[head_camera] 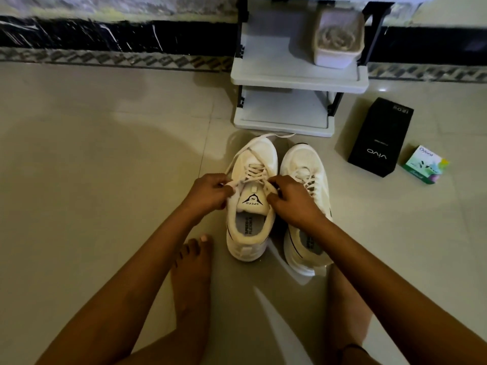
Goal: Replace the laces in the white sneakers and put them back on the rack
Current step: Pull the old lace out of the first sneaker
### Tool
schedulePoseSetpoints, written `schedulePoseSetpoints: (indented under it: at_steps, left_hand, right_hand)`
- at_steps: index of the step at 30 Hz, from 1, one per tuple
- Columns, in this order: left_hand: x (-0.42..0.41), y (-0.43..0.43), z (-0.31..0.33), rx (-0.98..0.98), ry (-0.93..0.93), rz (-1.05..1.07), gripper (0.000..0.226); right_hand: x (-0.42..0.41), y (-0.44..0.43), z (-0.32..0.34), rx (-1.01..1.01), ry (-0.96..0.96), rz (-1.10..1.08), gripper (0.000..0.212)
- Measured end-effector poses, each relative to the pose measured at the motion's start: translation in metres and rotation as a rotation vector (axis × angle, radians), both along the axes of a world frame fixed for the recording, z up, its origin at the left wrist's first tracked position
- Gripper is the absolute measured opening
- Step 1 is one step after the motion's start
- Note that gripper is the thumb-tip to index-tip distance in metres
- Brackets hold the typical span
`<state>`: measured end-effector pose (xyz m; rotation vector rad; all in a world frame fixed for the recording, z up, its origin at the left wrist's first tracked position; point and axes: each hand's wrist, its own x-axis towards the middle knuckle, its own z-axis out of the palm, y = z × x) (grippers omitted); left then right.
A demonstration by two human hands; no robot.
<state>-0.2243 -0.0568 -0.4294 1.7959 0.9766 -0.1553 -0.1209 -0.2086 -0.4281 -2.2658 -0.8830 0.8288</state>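
The left hand (210,192) and right hand (292,198) each pinched the white lace (254,173) at the top eyelets of the SPEED sneaker (250,227), which stood on the floor (105,180) beside the second sneaker (307,159), before the rack (297,80). Pulling it even and knotting seemingly came next.

Sneakers (276,201) side by side before rack (297,80); boxes (379,138) right.

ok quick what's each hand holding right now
left hand: pinches the white lace on the left sneaker
right hand: pinches the same lace, other side
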Motion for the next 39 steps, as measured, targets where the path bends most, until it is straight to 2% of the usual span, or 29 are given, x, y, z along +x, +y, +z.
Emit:
schedulePoseSetpoints:
  at_steps: [2, 4, 6, 8, 10, 14, 16, 19, 21, 23, 26, 28, 32, 34, 39]
  left_hand:
    - [0.001, 0.000, 0.003, 0.112, 0.029, -0.123, 0.033]
    - [0.002, -0.004, 0.005, 0.386, 0.038, -0.274, 0.053]
    - [0.004, -0.013, 0.009, 0.611, -0.040, -0.369, 0.058]
    - [0.008, -0.021, 0.008, 0.755, -0.069, -0.440, 0.048]
    - [0.013, -0.023, 0.004, 0.872, -0.009, -0.502, 0.038]
    - [0.019, -0.025, -0.001, 0.987, 0.024, -0.597, 0.030]
    - [0.021, -0.025, -0.004, 0.935, -0.003, -0.578, 0.024]
    - [0.032, -0.022, 0.002, 0.513, -0.088, -0.293, 0.013]
    - [0.034, -0.023, 0.005, 0.398, -0.101, -0.237, 0.012]
    - [0.029, -0.022, 0.007, 0.377, -0.095, -0.289, 0.018]
    - [0.019, -0.017, 0.002, 0.595, -0.048, -0.430, 0.030]
    - [0.015, -0.016, -0.001, 0.730, -0.030, -0.446, 0.031]
    - [0.014, -0.023, -0.004, 0.838, -0.059, -0.449, 0.024]
    - [0.017, -0.024, -0.002, 0.813, -0.109, -0.411, 0.020]
    - [0.021, -0.023, 0.001, 0.479, -0.266, -0.270, 0.013]
  right_hand:
    - [-0.008, 0.000, -0.002, -0.130, -0.198, 0.102, 0.046]
    - [-0.016, 0.000, -0.006, -0.238, -0.436, 0.207, 0.055]
    - [-0.022, 0.000, -0.009, -0.280, -0.543, 0.281, 0.062]
    - [-0.026, -0.001, -0.012, -0.304, -0.545, 0.309, 0.063]
    - [-0.028, -0.002, -0.014, -0.316, -0.450, 0.292, 0.065]
    - [-0.030, -0.002, -0.016, -0.303, -0.360, 0.270, 0.067]
    - [-0.031, -0.002, -0.016, -0.300, -0.362, 0.263, 0.067]
    - [-0.031, -0.002, -0.017, -0.302, -0.377, 0.273, 0.066]
    - [-0.032, -0.002, -0.017, -0.297, -0.387, 0.279, 0.066]
    - [-0.031, -0.002, -0.019, -0.299, -0.396, 0.282, 0.065]
    - [-0.032, -0.003, -0.020, -0.310, -0.406, 0.275, 0.065]
    - [-0.032, -0.002, -0.021, -0.316, -0.403, 0.272, 0.065]
    - [-0.033, -0.001, -0.022, -0.319, -0.404, 0.268, 0.065]
    - [-0.032, -0.002, -0.022, -0.326, -0.409, 0.274, 0.065]
    - [-0.032, -0.002, -0.022, -0.322, -0.411, 0.286, 0.064]
